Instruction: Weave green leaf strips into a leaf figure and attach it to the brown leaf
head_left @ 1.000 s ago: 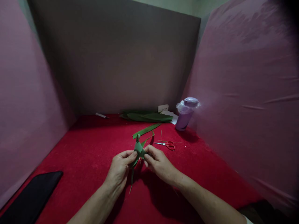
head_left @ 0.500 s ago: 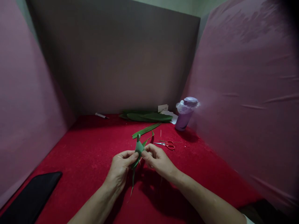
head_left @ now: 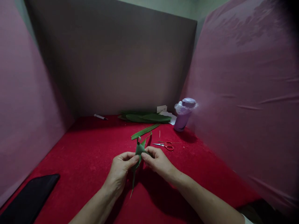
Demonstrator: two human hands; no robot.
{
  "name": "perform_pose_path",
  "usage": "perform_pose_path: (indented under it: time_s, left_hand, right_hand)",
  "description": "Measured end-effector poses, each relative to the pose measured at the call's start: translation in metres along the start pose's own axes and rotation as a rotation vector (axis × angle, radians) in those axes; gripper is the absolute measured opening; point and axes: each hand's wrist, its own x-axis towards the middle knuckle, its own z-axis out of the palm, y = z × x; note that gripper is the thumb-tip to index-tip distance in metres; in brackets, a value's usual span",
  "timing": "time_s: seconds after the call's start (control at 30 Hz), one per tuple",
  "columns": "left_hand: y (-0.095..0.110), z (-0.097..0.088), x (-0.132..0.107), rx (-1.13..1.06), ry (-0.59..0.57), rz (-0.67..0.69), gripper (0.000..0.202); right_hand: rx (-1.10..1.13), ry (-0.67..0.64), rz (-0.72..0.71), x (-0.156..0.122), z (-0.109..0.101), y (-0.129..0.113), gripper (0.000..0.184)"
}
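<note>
A folded green leaf (head_left: 139, 149) is held up between my two hands over the red cloth. Its narrow ends stick out, one curled at the top, one bent toward the upper right, and one hanging down below. My left hand (head_left: 122, 169) pinches its left side between thumb and fingers. On the other side, my right hand (head_left: 157, 160) pinches the leaf near its right edge, thumb in front. The fingers behind the leaf are partly hidden. Just beyond my right hand lie red-handled scissors (head_left: 168, 146), with a cut leaf strip (head_left: 144, 131) to their left.
Long green leaves (head_left: 147, 118) are piled at the back beside white paper (head_left: 171, 117). A purple tumbler (head_left: 183, 116) with plastic around its top stands at the back right. A syringe (head_left: 100, 117) lies back left, a black flat object (head_left: 30, 197) front left. Panels enclose three sides.
My right thumb and fingers have closed in on the leaf's right edge. The leaf has turned slightly, and its curled top end now points more to the right. The view has shifted a little.
</note>
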Motion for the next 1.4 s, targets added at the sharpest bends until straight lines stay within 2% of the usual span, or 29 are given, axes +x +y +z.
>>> perform_pose_path:
  time_s: [0.17,0.33,0.5,0.73,0.93,1.4]
  left_hand:
    - [-0.0022,-0.0004,0.0010,-0.020,-0.017,0.000,0.018]
    - [-0.0019,0.0011,0.0008,-0.025,-0.006,0.008,0.019]
    - [-0.0042,0.0022,0.0020,-0.025,0.037,0.023,0.020]
    - [-0.0027,0.0049,0.0005,-0.068,0.062,0.036,0.025]
    - [0.0003,0.0057,-0.0011,-0.090,0.100,0.037,0.026]
    - [-0.0014,0.0041,0.0013,-0.148,0.094,0.058,0.025]
  right_hand:
    - [0.076,-0.005,-0.053,0.0015,0.0014,0.0035,0.029]
    - [0.134,0.020,-0.016,-0.0010,0.0052,-0.0007,0.030]
    - [0.042,0.081,0.001,-0.0036,0.0070,-0.0029,0.024]
    - [0.013,0.051,-0.064,-0.0058,0.0063,-0.0020,0.023]
    - [-0.101,0.071,-0.077,-0.0068,0.0072,0.0053,0.024]
    - [-0.040,0.024,-0.069,-0.0067,0.0069,0.0022,0.020]
